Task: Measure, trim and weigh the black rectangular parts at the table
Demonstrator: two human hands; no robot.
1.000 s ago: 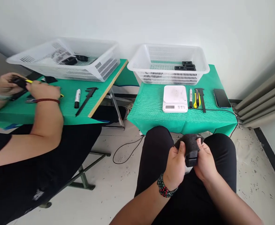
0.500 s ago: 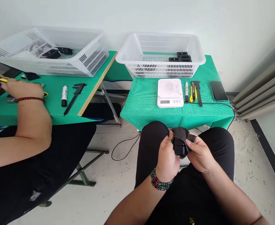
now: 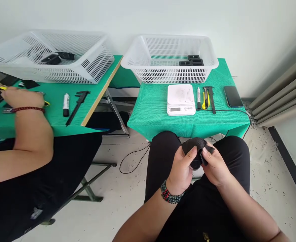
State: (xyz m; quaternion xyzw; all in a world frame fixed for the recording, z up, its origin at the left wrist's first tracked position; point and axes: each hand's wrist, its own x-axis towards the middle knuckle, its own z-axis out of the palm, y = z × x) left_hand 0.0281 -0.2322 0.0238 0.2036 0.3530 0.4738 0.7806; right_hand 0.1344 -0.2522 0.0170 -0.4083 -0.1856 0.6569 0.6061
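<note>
Over my lap, both hands grip one small black foam piece [image 3: 194, 148] that wraps a black block. My left hand [image 3: 182, 169], with a bead bracelet at the wrist, holds its left side, thumb on top. My right hand [image 3: 215, 166] pinches its right side. The piece sits between my knees, just in front of the green table's [image 3: 153, 111] near edge.
On the green table stand a white scale [image 3: 181, 99], a marker [image 3: 198, 98], a yellow utility knife [image 3: 205, 99], a caliper [image 3: 211, 98], a phone [image 3: 233, 96] and a white basket [image 3: 170, 58] holding black blocks. At left a co-worker's hand [image 3: 22, 97] works at a second table with another basket [image 3: 49, 57].
My hands have turned the foam piece so its rounded foam side faces up and the block is more covered. The view has shifted slightly to the right.
</note>
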